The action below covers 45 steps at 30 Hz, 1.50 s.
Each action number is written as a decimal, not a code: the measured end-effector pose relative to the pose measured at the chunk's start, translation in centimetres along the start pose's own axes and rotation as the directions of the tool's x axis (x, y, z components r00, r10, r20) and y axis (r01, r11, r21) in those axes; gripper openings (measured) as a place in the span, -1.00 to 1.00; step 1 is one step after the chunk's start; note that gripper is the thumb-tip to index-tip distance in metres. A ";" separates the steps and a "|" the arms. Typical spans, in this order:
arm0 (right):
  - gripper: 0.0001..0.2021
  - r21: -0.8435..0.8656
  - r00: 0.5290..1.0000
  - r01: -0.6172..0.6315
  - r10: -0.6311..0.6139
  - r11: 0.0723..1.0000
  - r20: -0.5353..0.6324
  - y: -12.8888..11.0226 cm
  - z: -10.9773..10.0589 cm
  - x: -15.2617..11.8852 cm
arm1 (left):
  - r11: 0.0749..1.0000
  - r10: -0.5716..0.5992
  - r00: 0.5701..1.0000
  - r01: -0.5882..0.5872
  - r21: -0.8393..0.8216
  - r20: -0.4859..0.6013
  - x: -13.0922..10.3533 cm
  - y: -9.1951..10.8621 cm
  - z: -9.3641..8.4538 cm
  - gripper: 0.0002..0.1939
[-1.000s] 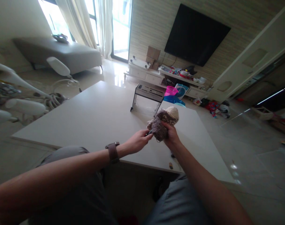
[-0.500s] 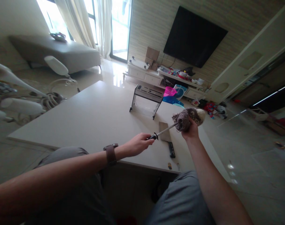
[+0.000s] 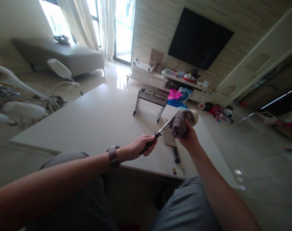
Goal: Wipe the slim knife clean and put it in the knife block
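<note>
The left hand [image 3: 145,144] grips a metal rod [image 3: 165,125] by its dark handle above the table [image 3: 93,118]; the right hand [image 3: 188,136] clutches a bunched cloth [image 3: 178,126] alongside the shaft, contact unclear. Wiping the rod seems the step in hand; the next move likely calls for a steady left grip and the cloth folded around the shaft.

bright light comes in from the tall glass door [image 3: 124,29] at the back, which is nearly all white. the floor [image 3: 118,75] shines near it, and little bright spots show on the right. the metal rod [image 3: 169,122] looks light, but the cloth [image 3: 177,126] looks blurry. under the table [image 3: 88,118] it is very dark. the sides look stretched and fuzzy.
</note>
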State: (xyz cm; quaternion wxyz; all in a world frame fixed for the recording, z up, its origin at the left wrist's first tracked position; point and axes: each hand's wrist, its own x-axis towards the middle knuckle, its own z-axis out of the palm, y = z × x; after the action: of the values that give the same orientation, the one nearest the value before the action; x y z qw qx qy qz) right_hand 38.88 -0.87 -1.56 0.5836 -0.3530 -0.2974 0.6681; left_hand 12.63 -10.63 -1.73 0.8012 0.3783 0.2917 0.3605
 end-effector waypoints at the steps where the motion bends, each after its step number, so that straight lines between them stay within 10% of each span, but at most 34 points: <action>1: -0.70 -0.011 1.000 -0.023 0.023 1.000 0.010 0.5 0.5 -0.3 | 1.000 0.000 1.000 0.000 -0.015 -0.003 0.1 0.0 -0.1 -0.72; 11: -0.68 -0.097 0.992 -0.098 0.105 0.990 0.075 5.9 4.5 -3.3 | 0.997 0.028 1.000 -0.028 0.067 -0.009 0.3 -0.4 -0.3 -0.65; 22: -0.60 -0.157 0.996 0.073 -0.080 0.985 -0.037 6.1 5.8 -4.1 | 0.918 0.106 0.994 -0.084 0.388 -0.035 1.2 -1.3 -0.8 -0.63; 33: -0.59 -0.117 0.998 0.061 -0.060 0.991 0.018 7.5 6.1 -5.0 | 0.926 0.141 0.990 -0.128 0.356 -0.011 0.7 -1.5 -0.8 -0.56; 45: -0.63 -0.070 0.985 0.157 -0.161 0.985 -0.063 3.0 5.2 -3.0 | 0.926 0.117 0.993 -0.117 0.359 0.021 0.7 -0.6 0.1 -0.49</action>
State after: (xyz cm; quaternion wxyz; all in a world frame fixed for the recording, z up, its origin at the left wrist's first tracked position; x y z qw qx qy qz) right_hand 33.10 -4.21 -0.65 0.6332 -0.3697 -0.3257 0.5969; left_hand 13.27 -10.42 -2.35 0.6955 0.5349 0.3299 0.3483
